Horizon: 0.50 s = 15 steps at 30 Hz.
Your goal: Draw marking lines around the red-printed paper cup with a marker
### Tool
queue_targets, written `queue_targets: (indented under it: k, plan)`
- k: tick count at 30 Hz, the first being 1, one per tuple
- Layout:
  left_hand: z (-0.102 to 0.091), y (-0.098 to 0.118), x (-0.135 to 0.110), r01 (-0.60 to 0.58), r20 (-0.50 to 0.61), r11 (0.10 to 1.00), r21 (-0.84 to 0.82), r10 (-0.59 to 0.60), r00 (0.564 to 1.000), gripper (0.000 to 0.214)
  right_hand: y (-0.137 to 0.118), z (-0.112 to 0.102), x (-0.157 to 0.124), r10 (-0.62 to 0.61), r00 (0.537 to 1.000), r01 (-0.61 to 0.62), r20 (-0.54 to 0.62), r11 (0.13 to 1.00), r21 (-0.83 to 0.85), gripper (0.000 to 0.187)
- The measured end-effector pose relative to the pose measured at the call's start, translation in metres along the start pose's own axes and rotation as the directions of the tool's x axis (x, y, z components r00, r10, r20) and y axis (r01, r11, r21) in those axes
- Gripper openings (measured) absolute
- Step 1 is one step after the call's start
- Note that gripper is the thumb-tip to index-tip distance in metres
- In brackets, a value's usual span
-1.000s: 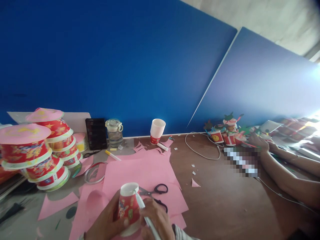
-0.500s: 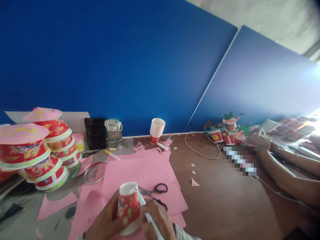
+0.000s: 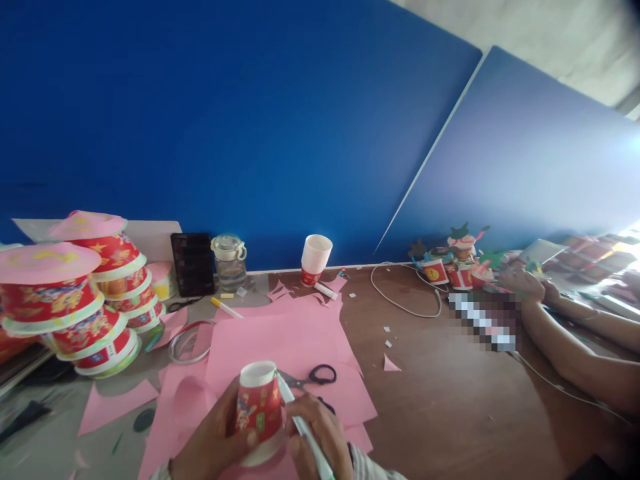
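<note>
My left hand (image 3: 215, 437) is wrapped around a red printed paper cup (image 3: 261, 410) with a white rim and base, open end up. In my right hand (image 3: 320, 423) is a white marker (image 3: 306, 430) with a green end, its tip touching the cup's right side just below the rim. Below both hands lie pink paper sheets (image 3: 270, 339). Scissors (image 3: 320, 375) with black handles rest on the paper just behind my right hand, partly hidden by it.
Stacked red paper bowls with pink tops (image 3: 47, 267) stand at left. Behind are a glass jug (image 3: 229, 260), a stack of white cups (image 3: 317, 253) and a glue stick (image 3: 325, 290). A tape roll (image 3: 190, 343) lies left. Another person's arms (image 3: 570, 340) reach in at right, near a cable (image 3: 405, 310).
The marker tip has shifted slightly up along the cup's side, toward its rim. My left hand keeps its hold on the cup, and the view has moved slightly.
</note>
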<state>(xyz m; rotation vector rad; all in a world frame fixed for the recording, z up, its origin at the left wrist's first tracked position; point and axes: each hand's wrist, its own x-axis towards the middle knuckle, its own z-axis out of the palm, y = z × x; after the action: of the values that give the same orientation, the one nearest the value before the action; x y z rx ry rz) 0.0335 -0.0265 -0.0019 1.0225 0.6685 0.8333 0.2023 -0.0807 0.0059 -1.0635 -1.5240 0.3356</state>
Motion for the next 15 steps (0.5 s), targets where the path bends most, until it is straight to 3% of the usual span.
queue_targets:
  k: [9,15]
  plan:
    - [-0.0032,-0.0022,0.0025,0.021,-0.032,1.0,0.021,-0.02,0.999,0.066,0.0003,0.002,0.002,-0.098,0.995,0.098,-0.004,0.995,0.002,0.024]
    - [-0.0024,0.0004,0.0018,0.024,-0.016,1.0,0.013,-0.023,1.0,0.063,0.0016,0.0034,-0.0015,-0.095,0.995,0.094,-0.034,0.995,-0.024,0.027]
